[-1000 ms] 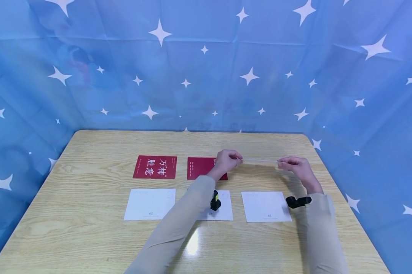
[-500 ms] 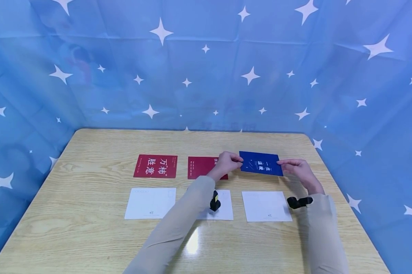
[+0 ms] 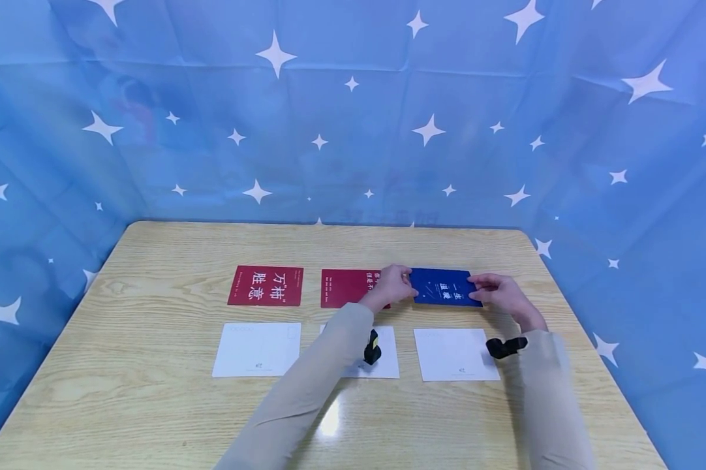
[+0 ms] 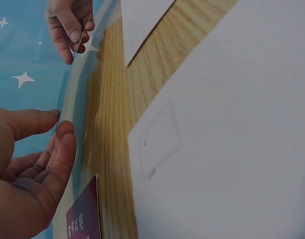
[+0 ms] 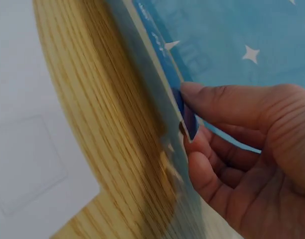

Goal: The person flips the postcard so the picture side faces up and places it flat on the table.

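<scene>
A dark blue postcard [image 3: 445, 287] with white lettering is held between both hands at the back right of the table, just above the wood. My left hand [image 3: 391, 286] pinches its left edge between thumb and fingers. At the opposite edge my right hand [image 3: 502, 295] pinches the card, and the right wrist view shows the thumb [image 5: 212, 102] on its printed face. Left of it lies a red postcard [image 3: 346, 287], partly covered by the left hand. A second red postcard [image 3: 265, 286] lies further left, face up.
Three white postcards lie in a front row: one at left [image 3: 257, 350], one in the middle [image 3: 388, 356] partly under my left sleeve, one at right [image 3: 456, 354]. A blue star-printed curtain [image 3: 353, 130] hangs behind the wooden table [image 3: 124, 391].
The blue postcard was edge-on a second ago, then tipped to show its blue lettered face. Since then it has come down lower and flatter, with both hands moving along.
</scene>
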Available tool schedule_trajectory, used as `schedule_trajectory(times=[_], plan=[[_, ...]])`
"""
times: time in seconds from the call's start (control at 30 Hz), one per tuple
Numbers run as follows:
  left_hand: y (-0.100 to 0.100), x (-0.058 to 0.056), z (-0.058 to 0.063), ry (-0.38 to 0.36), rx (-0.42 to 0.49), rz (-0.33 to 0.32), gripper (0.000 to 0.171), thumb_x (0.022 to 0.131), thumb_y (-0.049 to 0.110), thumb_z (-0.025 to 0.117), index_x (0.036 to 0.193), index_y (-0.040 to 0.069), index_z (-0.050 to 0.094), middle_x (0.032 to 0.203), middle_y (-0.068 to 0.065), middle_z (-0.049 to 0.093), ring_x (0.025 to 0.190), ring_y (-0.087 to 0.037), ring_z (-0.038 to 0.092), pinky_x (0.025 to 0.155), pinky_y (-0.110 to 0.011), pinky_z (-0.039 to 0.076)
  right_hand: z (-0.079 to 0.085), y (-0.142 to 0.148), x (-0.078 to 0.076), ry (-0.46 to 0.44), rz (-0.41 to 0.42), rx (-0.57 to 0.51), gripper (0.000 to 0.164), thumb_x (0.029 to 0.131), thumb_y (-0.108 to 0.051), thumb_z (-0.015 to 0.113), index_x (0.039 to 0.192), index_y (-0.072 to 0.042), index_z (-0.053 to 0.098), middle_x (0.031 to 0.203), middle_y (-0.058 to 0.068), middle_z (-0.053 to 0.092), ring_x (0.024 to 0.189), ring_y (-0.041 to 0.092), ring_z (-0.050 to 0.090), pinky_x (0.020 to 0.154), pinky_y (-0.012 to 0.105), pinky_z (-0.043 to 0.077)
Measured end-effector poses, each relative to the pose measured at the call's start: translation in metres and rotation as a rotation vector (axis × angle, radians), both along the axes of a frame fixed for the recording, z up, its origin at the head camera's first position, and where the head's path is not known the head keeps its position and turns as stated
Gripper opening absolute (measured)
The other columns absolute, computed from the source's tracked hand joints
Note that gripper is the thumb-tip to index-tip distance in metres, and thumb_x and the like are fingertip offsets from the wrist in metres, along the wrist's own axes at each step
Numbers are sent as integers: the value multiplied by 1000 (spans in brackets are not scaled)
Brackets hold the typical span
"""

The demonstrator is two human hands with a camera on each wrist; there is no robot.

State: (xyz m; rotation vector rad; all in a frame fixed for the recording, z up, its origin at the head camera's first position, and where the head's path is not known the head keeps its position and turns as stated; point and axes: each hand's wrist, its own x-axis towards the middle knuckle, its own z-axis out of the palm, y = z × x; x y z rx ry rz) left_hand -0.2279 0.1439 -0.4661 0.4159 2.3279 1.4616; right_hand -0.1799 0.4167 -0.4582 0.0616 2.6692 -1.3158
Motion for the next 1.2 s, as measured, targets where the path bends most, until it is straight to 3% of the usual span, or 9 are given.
schedule_trajectory(times=[0.27, 0.47, 0.6, 0.77, 0.87, 0.97, 1.07, 1.13, 1.2], plan=[[2, -1, -4, -42, -43, -33, 61, 81, 6, 72, 135, -4, 46, 65, -4, 49, 55, -12, 41, 49, -21, 32, 0, -6, -1, -31, 21, 50, 45, 85, -10, 68, 124, 7, 54, 109, 20, 57, 87, 15, 50, 66, 21, 46], [3, 1, -4, -26, -73, -12, 55, 79, 10, 74, 129, -2, 54, 96, -10, 65, 74, -14, 53, 58, -21, 41, 1, -8, -3, -41, 23, 92, 47, 85, -9, 68, 126, 7, 53, 106, 19, 56, 87, 20, 48, 66, 22, 44], [6, 3, -2, 9, -113, -12, 49, 79, 9, 75, 123, -3, 58, 103, -12, 65, 77, -18, 57, 62, -23, 46, 3, -10, -4, -46, 16, 130, 46, 85, -8, 68, 126, 6, 54, 104, 18, 56, 87, 24, 48, 65, 24, 45], [11, 5, 1, 68, -214, 3, 46, 80, 11, 74, 121, -2, 60, 118, -12, 62, 92, -16, 57, 81, -25, 49, 4, -13, -4, -47, 10, 159, 44, 84, -7, 68, 125, 5, 55, 102, 18, 57, 87, 26, 49, 67, 28, 45], [13, 7, 4, 74, -260, 17, 44, 81, 11, 72, 122, -1, 60, 122, -11, 61, 97, -16, 58, 85, -26, 49, 4, -16, -4, -56, 8, 165, 44, 84, -7, 68, 125, 5, 56, 102, 18, 56, 87, 26, 48, 69, 29, 43], [15, 9, 7, 79, -284, 27, 37, 82, 10, 71, 116, -1, 64, 114, -10, 64, 84, -14, 59, 74, -22, 50, 5, -18, -3, -60, 2, 174, 44, 84, -6, 69, 124, 5, 56, 102, 18, 56, 88, 27, 48, 70, 30, 43], [15, 11, 9, 84, -298, 33, 19, 81, 9, 70, 98, -1, 68, 87, -7, 66, 63, -11, 51, 55, -20, 42, 6, -20, -2, -60, -3, 186, 43, 84, -6, 68, 124, 5, 56, 102, 18, 56, 89, 28, 48, 71, 31, 42], [15, 12, 10, 96, -305, 35, 8, 81, 8, 71, 82, 2, 66, 69, -5, 59, 53, -11, 44, 47, -21, 35, 6, -21, -3, -49, -6, 200, 42, 84, -5, 68, 123, 5, 56, 101, 18, 56, 88, 27, 48, 71, 31, 41], [16, 13, 9, 119, -327, 30, 14, 81, 8, 70, 71, 5, 61, 58, -2, 51, 48, -11, 40, 44, -21, 32, 6, -23, -3, -26, 0, 216, 41, 83, -3, 68, 121, 6, 57, 98, 18, 56, 86, 27, 48, 70, 31, 40]])
